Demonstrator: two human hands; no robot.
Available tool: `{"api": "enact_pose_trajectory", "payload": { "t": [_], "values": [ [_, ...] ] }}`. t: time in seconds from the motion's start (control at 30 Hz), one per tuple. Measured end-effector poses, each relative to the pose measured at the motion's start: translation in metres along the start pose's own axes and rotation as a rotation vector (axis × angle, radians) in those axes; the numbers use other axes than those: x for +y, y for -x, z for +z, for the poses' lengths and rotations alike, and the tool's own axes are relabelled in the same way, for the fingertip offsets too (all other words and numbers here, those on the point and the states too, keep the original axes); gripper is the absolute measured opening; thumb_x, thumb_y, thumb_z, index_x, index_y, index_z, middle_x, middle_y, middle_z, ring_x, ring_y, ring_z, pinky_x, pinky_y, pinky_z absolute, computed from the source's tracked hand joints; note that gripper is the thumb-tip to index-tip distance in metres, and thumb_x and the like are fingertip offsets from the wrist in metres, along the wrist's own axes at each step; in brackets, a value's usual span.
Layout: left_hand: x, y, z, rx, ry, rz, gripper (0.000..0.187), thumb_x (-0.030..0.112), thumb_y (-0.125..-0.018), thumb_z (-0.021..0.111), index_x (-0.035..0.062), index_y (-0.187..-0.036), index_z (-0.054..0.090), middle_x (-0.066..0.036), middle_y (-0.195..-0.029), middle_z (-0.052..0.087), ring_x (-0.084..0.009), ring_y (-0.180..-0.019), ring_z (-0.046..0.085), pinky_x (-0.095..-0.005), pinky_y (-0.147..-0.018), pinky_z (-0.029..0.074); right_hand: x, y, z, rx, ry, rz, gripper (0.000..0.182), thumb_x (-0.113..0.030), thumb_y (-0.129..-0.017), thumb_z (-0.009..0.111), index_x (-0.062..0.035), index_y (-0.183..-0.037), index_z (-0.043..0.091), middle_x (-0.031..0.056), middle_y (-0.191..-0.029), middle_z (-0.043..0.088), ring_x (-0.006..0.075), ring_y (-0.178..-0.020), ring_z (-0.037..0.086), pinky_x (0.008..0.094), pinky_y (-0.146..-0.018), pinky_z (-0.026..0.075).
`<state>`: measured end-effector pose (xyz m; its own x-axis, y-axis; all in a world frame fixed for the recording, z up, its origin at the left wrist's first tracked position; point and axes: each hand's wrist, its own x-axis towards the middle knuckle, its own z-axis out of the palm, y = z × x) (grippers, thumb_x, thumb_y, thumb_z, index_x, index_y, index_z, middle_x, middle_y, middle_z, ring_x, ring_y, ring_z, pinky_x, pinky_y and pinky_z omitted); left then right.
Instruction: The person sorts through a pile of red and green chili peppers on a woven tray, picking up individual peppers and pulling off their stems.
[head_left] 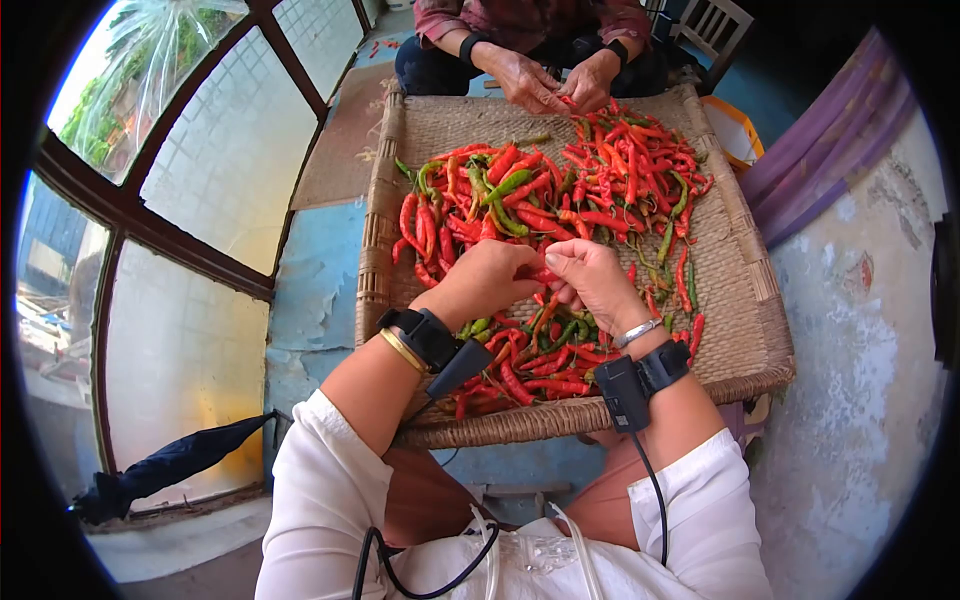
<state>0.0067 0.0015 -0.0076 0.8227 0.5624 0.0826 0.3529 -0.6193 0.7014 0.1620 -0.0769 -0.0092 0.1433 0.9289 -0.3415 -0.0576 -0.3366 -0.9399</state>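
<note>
Both of my hands meet above the middle of a woven tray [735, 310] heaped with red and some green chili peppers [500, 190]. My left hand [490, 278] is closed, its fingertips pinching a red pepper [543, 274]. Against it, my right hand [595, 278] is closed too, with thumb and fingers on the same small red piece; the fingers hide most of it. Below my hands lies another pile of red and green peppers [540, 365], near the tray's front edge.
Across the tray, a co-worker's hands [555, 85] hold a red pepper over the right-hand pile [640, 165]. Windows [200, 160] and a folded dark umbrella [180, 465] are at left. A purple curtain [830, 150] and a wall [850, 330] stand at right.
</note>
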Motion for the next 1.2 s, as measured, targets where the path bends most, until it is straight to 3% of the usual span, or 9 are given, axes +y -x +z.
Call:
{"api": "enact_pose_trajectory", "payload": {
  "t": [0.1,0.17,0.2,0.33,0.43,0.67,0.93,1.13,1.2],
  "values": [
    [0.001,-0.001,0.001,0.019,0.05,0.047,0.024,0.011,-0.068,0.066,0.0009,-0.089,0.059,-0.013,-0.07,0.06,-0.0215,-0.063,0.059,-0.029,-0.058,0.045,0.002,-0.003,-0.008,0.02,-0.082,-0.01,0.019,-0.021,-0.081,0.057,-0.0026,-0.087,0.056,0.001,-0.064,0.055,0.0051,-0.048,0.048,0.0178,-0.038,0.036],
    [-0.005,-0.002,-0.008,-0.013,-0.042,-0.039,0.026,0.019,-0.067,0.066,0.0072,-0.09,0.061,-0.012,-0.075,0.061,-0.0263,-0.069,0.06,-0.0338,-0.062,0.046,-0.005,-0.004,-0.018,0.075,-0.134,-0.005,0.015,-0.018,-0.081,0.056,-0.0032,-0.083,0.055,0.0009,-0.062,0.054,0.0046,-0.047,0.048,0.018,-0.037,0.036],
    [-0.01,0.0,-0.01,0.037,-0.046,-0.107,0.024,0.02,-0.067,0.066,0.0074,-0.087,0.061,-0.011,-0.073,0.062,-0.0262,-0.068,0.059,-0.0346,-0.062,0.046,-0.01,-0.004,-0.026,0.108,-0.21,-0.026,0.015,-0.018,-0.081,0.056,-0.0038,-0.084,0.055,0.0008,-0.062,0.054,0.0048,-0.047,0.048,0.0179,-0.037,0.037],
    [-0.031,0.002,-0.012,0.183,-0.403,-0.039,0.022,0.017,-0.07,0.062,0.0086,-0.09,0.059,-0.009,-0.084,0.058,-0.0263,-0.08,0.057,-0.0377,-0.064,0.047,-0.016,-0.007,-0.055,0.289,-0.758,-0.239,0.015,-0.023,-0.081,0.057,-0.0079,-0.083,0.055,0.0026,-0.067,0.059,0.0076,-0.055,0.055,0.0214,-0.045,0.043],
    [-0.032,0.002,-0.008,0.144,-0.52,-0.152,0.027,0.017,-0.07,0.061,0.0096,-0.097,0.057,-0.008,-0.092,0.055,-0.0261,-0.085,0.056,-0.0377,-0.065,0.047,-0.008,-0.01,-0.061,0.36,-0.82,-0.126,0.017,-0.025,-0.082,0.056,-0.0079,-0.083,0.055,0.0036,-0.071,0.06,0.009,-0.059,0.057,0.0244,-0.05,0.046],
    [-0.03,0.004,0.0,0.029,-0.612,-0.19,0.03,0.011,-0.069,0.057,0.0107,-0.099,0.056,-0.011,-0.087,0.056,-0.0263,-0.08,0.058,-0.0377,-0.064,0.047,-0.008,-0.003,-0.029,0.015,-0.45,-0.017,0.021,-0.023,-0.083,0.054,-0.0049,-0.095,0.054,0.0027,-0.07,0.059,0.0071,-0.057,0.055,0.019,-0.045,0.043],
    [-0.026,0.002,-0.008,-0.079,-0.511,-0.258,0.027,0.008,-0.068,0.054,0.0141,-0.094,0.06,-0.011,-0.079,0.06,-0.026,-0.079,0.058,-0.0383,-0.064,0.047,0.002,-0.004,-0.014,-0.023,-0.097,0.073,0.023,-0.025,-0.083,0.053,-0.0041,-0.093,0.056,0.0012,-0.07,0.057,0.0061,-0.055,0.053,0.0181,-0.044,0.04],
    [-0.031,0.007,0.0,-0.042,-0.623,-0.169,0.018,0.014,-0.07,0.058,0.0141,-0.087,0.063,-0.01,-0.079,0.06,-0.0252,-0.076,0.058,-0.0375,-0.066,0.046,0.003,-0.004,-0.01,-0.029,-0.034,0.057,0.024,-0.026,-0.083,0.053,-0.0037,-0.093,0.056,0.0004,-0.068,0.056,0.0061,-0.054,0.052,0.0183,-0.043,0.038],
    [-0.029,0.004,-0.003,0.014,-0.465,-0.166,0.015,0.018,-0.069,0.06,0.0112,-0.082,0.064,-0.01,-0.079,0.059,-0.0261,-0.075,0.057,-0.0378,-0.066,0.046,0.006,-0.007,-0.012,-0.081,0.003,0.086,0.026,-0.026,-0.083,0.053,-0.0034,-0.094,0.056,0.0005,-0.068,0.056,0.0061,-0.053,0.052,0.0181,-0.042,0.038]
  ]
}}
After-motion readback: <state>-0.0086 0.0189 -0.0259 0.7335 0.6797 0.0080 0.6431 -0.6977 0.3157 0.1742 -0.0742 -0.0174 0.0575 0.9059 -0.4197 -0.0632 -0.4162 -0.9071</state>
